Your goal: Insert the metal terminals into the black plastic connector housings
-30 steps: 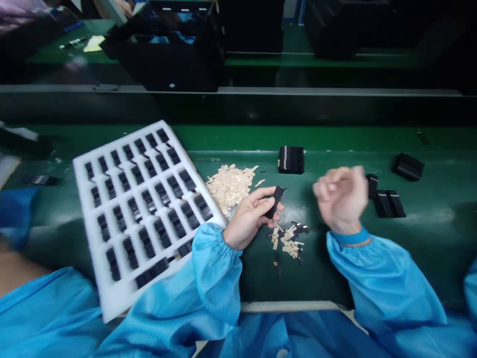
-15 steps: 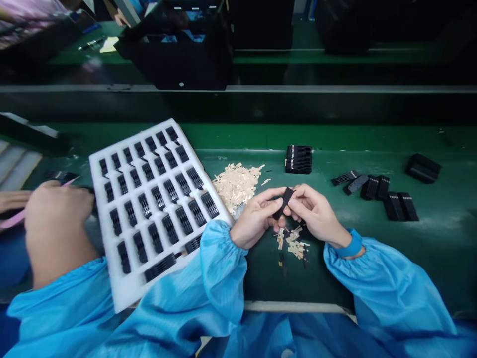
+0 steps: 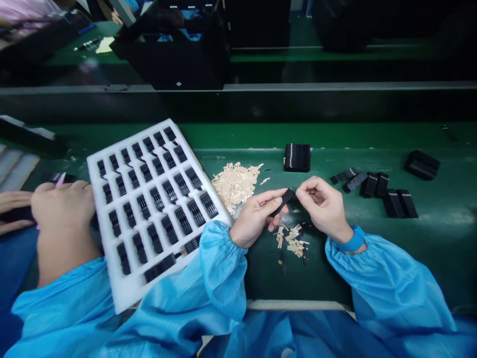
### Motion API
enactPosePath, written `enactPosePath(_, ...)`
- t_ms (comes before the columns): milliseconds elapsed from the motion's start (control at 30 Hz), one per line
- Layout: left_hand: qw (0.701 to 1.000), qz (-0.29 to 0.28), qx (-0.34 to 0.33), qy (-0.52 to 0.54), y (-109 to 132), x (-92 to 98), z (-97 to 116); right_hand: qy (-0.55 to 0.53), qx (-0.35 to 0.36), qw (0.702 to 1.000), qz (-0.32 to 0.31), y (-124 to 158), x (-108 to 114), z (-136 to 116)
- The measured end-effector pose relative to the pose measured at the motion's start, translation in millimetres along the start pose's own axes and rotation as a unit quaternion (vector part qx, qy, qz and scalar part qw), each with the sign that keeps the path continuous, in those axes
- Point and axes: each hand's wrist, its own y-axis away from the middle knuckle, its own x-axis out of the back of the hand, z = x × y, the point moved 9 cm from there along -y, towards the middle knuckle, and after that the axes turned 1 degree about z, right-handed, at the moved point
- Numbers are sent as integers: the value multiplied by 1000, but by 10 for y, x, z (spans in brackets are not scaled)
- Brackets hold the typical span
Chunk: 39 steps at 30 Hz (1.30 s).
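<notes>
Black strip, tilted up-right, in left hand

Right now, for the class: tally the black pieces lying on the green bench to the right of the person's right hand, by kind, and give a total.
Thin flat black strips: 2
Short ribbed black blocks: 4
Larger smooth black block: 1
Total: 7

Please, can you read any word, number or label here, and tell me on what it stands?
No text can be read.
Small white mark on the black case: too small to read.
Pale note in the distance: too blurred to read.
</notes>
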Motion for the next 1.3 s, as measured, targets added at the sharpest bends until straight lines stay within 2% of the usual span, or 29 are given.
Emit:
enactPosePath(167, 1000, -5, 8, 1, 8, -12, -4, 19, -11, 1000, -7, -6, -22, 11)
enactPosePath(533, 999, -18, 28, -5, 1, 18, -59, -31, -67, 997, -25, -20, -60, 77)
enactPosePath(700, 1000, -9, 12, -26, -6, 32, -33, -66, -96, 992, -50, -31, -124, 149)
enactPosePath(900, 999, 26, -11, -39, -16, 70, 3, -68, -127, 989, 19, -38, -57, 278)
enactPosePath(1000, 999, 8, -20, -31, -14, 29, 13, -100, -125, 986, -41, 3, -202, 212)
enactPosePath(1100, 1000, -7, -19, -8, -5, -17, 10, -160, -140, 973, -87, 85, -343, 174)
enactPosePath(1300, 998, -64, -10, 28, 38, -149, 14, -328, -184, 923, -77, 214, -440, 181)
